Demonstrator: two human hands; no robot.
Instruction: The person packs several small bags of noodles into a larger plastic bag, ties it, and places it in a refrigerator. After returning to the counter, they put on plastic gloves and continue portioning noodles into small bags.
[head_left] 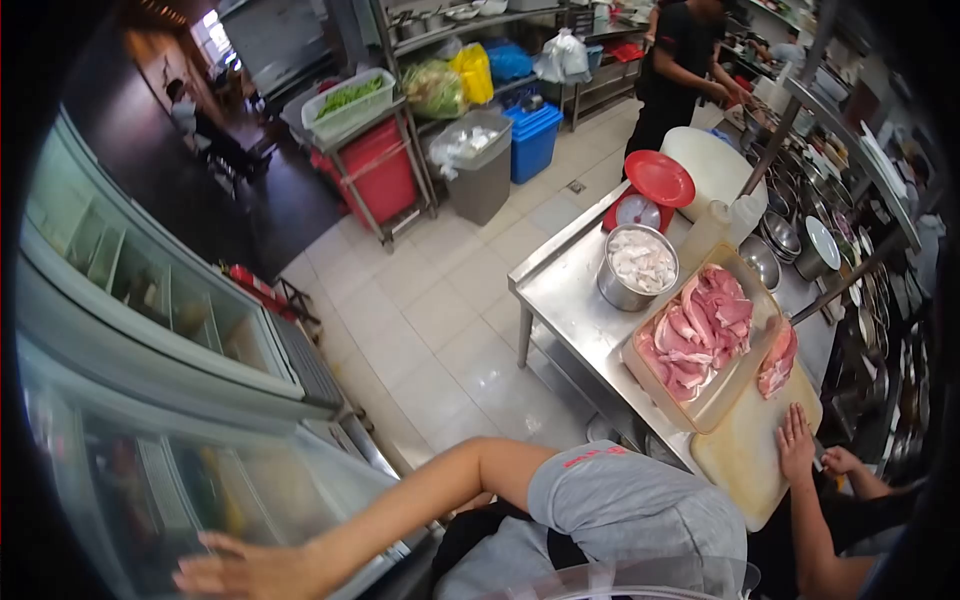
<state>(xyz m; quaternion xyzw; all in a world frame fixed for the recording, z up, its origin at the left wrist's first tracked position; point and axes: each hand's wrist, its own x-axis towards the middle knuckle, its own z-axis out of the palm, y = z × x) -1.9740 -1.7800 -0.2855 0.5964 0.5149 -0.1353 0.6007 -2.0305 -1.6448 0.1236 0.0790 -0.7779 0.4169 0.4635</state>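
Observation:
My left hand (265, 570) is stretched out at the lower left, fingers apart, against or just in front of a glass fridge door (110, 440); whether it presses on the glass is hard to tell. It holds nothing that I can see. My grey sleeve (590, 485) and bare forearm cross the bottom of the head view. Blurred shelves with items show behind the glass. My right hand does not show.
At right, a co-worker's hands (797, 442) work at a cutting board (750, 450) with a knife. A tub (640, 360) of raw meat and a metal pot (628, 292) stand on the steel table (560, 275). Bins (480, 175) line the far side; another person (680, 70) stands beyond.

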